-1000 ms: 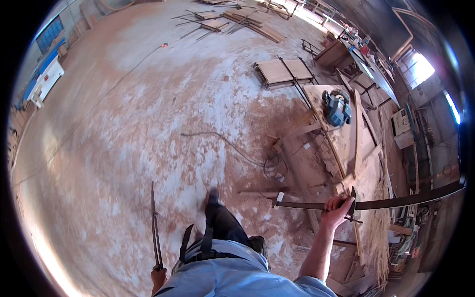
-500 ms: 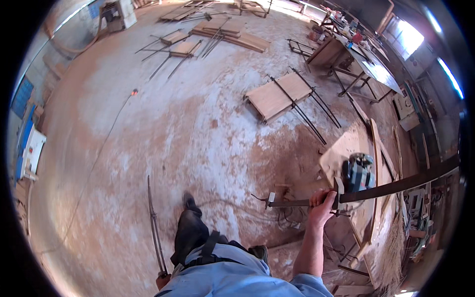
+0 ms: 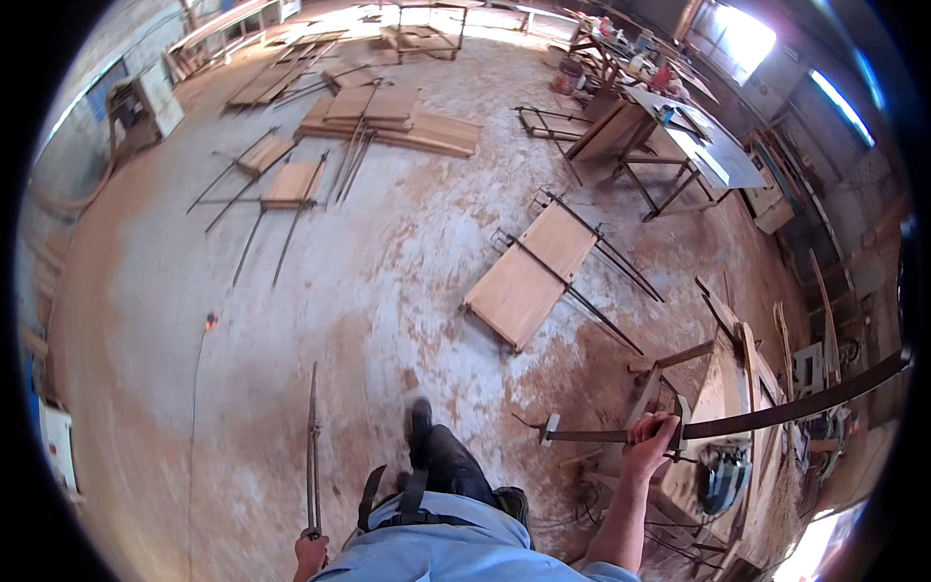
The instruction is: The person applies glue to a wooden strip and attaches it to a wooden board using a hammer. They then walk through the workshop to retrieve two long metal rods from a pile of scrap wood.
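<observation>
My right hand (image 3: 650, 446) is closed around a long flat-barred clamp (image 3: 766, 417), held out sideways at the right. One jaw stands just right of my fist, and a pale end piece with a thin screw handle is at the clamp's left end. At the lower left, my left hand (image 3: 311, 553) grips the near end of a second bar clamp (image 3: 313, 475), which points forward over the floor. Ahead lies a wooden panel (image 3: 529, 272) with bar clamps across it.
A workbench (image 3: 713, 388) with a dark power tool (image 3: 723, 480) stands close on my right. Farther ahead are stacked boards (image 3: 407, 126), small clamped panels (image 3: 291, 182), and a metal-legged table (image 3: 722, 155). A thin cord (image 3: 194, 417) runs along the floor at left.
I have stepped forward: the clamped panel and workbench appear closer and lower in view. Both hands still hold their clamps.
</observation>
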